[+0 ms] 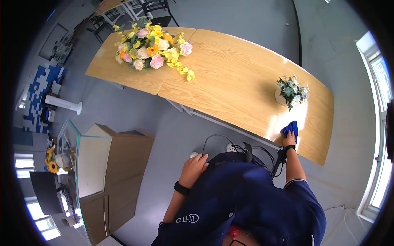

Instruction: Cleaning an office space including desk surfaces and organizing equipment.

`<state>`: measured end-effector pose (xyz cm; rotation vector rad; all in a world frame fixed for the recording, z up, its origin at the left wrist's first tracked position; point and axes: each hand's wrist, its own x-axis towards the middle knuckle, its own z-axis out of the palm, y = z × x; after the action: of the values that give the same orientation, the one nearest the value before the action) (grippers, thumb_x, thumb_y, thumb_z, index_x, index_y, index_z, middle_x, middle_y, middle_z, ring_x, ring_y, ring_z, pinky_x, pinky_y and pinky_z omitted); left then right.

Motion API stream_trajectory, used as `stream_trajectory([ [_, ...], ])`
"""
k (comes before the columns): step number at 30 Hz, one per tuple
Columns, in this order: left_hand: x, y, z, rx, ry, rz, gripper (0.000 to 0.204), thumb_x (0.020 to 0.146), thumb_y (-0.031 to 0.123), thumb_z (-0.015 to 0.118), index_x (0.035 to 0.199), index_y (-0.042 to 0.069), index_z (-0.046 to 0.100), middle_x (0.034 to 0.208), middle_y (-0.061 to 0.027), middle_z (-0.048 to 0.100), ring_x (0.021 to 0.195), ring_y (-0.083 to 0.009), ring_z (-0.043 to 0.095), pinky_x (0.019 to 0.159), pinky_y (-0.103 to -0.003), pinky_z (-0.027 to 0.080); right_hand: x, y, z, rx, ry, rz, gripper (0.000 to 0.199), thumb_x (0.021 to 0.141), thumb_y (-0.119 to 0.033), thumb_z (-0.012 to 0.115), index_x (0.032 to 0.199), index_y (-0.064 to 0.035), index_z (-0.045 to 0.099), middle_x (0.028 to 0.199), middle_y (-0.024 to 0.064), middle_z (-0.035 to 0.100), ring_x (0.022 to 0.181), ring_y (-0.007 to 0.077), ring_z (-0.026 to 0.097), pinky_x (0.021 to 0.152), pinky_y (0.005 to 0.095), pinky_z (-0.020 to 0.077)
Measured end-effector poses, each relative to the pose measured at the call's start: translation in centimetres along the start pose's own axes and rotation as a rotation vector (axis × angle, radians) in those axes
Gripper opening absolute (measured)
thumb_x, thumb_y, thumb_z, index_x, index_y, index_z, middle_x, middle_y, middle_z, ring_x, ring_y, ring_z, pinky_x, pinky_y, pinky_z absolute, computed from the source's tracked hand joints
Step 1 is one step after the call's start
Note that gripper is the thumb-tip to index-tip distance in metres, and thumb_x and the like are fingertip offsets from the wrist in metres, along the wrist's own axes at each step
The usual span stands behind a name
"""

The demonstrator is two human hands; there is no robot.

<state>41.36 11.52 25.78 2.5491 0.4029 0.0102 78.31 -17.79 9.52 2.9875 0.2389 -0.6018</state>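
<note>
Crumpled, glossy deep-blue cloth (291,126) lay on pale wood-grain table (230,74) under right hand (289,139); clamped or just pressing, couldn't tell. Left hand (195,167) sat well apart, grip unclear. Near cloth, round white pot (280,98) held white, green-leaved flowers (294,92).

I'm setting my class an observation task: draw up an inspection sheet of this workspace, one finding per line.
Surface: wood-grain table, seam across it, bright glare toward the right.
Job's things: bunched blue cloth on the table.
Clutter: large flower arrangement toward the left end; potted white flowers beyond the cloth.
Hands: right hand holds the cloth; left hand is off the table, near the waist, grip unclear.
Cables: black cables loop between person and table.
Surroundings: grey floor, brown cabinet at left, window at right.
</note>
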Motion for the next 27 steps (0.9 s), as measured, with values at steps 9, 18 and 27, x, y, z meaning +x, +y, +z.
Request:
stream_trajectory([
  [9,5.5,7.1,2.6,0.055,-0.180,-0.002,0.035,0.079,0.019,0.051,0.106,-0.002,0.048,0.094,-0.0150,0.055,0.078,-0.0306,0.054,0.065,-0.038,0.043,2.6,9.2,-1.3,0.091,0.004,0.188,0.051,0.078,-0.011,0.037,0.128,-0.0168,0.032,0.137,0.0087,0.020,0.123,0.0271,0.026,0.093,0.0391,0.0346],
  [18,6.5,8.3,3.7,0.070,-0.165,0.050,0.043,0.081,0.026,0.049,0.113,-0.002,0.044,0.121,-0.0271,0.036,0.101,-0.0377,0.046,0.083,-0.039,0.040,2.0,8.5,1.2,0.197,0.171,0.192,0.051,0.076,-0.015,0.045,0.126,-0.0187,0.035,0.135,0.0109,0.023,0.121,0.0293,0.028,0.094,0.0411,0.0306],
  [27,2.1,6.8,2.8,0.029,-0.232,-0.061,0.044,0.083,0.028,0.045,0.116,-0.002,0.042,0.122,-0.0271,0.035,0.107,-0.0384,0.042,0.086,-0.039,0.038,-1.0,-1.1,-0.9,0.160,0.029,0.057,0.057,0.076,-0.035,0.049,0.128,-0.0221,0.031,0.136,0.0150,0.019,0.118,0.0450,0.023,0.091,0.0481,0.0314],
])
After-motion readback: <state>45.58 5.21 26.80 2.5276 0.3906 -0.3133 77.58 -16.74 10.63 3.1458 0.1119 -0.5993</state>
